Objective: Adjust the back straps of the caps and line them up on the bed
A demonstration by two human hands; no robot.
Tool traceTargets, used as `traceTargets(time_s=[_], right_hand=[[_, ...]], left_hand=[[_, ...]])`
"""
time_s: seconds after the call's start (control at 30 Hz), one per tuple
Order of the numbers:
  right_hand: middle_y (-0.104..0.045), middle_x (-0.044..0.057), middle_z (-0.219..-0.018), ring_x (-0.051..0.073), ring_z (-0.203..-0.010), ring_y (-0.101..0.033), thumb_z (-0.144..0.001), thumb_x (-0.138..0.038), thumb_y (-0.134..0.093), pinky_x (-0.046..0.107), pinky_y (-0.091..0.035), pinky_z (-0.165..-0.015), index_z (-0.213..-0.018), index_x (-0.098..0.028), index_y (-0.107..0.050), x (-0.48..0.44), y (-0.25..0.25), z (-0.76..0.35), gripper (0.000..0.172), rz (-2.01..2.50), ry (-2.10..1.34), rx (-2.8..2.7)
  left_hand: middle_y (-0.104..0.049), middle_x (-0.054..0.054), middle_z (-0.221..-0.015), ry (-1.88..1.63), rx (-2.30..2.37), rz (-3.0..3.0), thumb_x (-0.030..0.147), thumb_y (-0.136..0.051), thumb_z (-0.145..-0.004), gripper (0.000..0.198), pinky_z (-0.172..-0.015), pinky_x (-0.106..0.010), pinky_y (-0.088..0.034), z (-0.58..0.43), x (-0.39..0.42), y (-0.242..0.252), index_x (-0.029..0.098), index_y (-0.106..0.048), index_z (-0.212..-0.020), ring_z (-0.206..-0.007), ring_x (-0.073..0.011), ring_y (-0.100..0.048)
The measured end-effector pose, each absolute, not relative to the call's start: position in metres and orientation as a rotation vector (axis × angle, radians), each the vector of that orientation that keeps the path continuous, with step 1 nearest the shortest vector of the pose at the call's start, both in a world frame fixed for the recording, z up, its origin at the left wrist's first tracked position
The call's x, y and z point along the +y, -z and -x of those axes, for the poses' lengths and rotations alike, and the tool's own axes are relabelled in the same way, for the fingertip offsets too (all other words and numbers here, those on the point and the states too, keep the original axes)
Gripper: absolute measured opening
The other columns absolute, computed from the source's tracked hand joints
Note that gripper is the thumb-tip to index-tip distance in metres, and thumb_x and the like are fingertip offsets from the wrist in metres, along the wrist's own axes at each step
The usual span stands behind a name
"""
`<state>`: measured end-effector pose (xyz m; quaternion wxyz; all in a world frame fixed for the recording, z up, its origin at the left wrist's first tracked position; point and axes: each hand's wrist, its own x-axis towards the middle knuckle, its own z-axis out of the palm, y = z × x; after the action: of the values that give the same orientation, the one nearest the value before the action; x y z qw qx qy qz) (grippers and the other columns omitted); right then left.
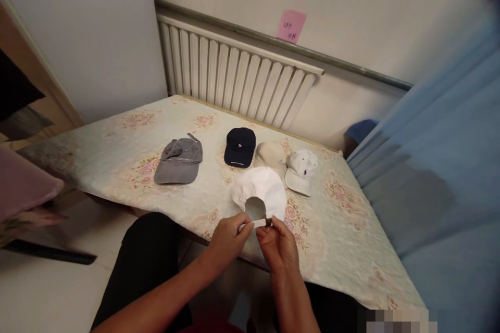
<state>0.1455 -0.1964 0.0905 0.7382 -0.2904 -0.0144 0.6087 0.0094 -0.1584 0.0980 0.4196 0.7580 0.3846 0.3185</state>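
A white cap [265, 186] is at the near edge of the floral-covered table [128, 166], its back opening towards me. My left hand [230, 237] pinches the left part of its white back strap. On the right, my right hand [280, 242] closes its fingers on the strap's other end, beside a small dark buckle [269, 222]. Just behind the white cap lie a navy cap [239, 146], a beige cap [270, 155] and a white cap with a small dark logo [302, 170]. A grey cap [180, 161] rests further left.
A white radiator [234, 70] runs along the wall behind the table. Blue curtain [437, 156] hangs at the right. A pink-covered seat [27, 182] is at the left, and my knees are below the table's front edge.
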Motion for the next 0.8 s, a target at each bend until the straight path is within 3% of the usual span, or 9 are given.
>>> traceTargets(time_s=[0.8], right_hand=[[-0.061,-0.002,-0.062,0.007,-0.05,-0.048,-0.062,-0.011,-0.07,0.02,-0.037,-0.045,-0.067,-0.015,-0.056,-0.1969,-0.0873,-0.1436,0.015,0.687,-1.322,-0.02]], left_hand=[[-0.041,0.005,-0.056,-0.788,0.99,-1.924,0.032,-0.04,-0.085,0.026,-0.055,-0.024,-0.026,-0.0077,-0.16,-0.0967,0.017,-0.05,-0.065,-0.056,-0.0105,-0.04]])
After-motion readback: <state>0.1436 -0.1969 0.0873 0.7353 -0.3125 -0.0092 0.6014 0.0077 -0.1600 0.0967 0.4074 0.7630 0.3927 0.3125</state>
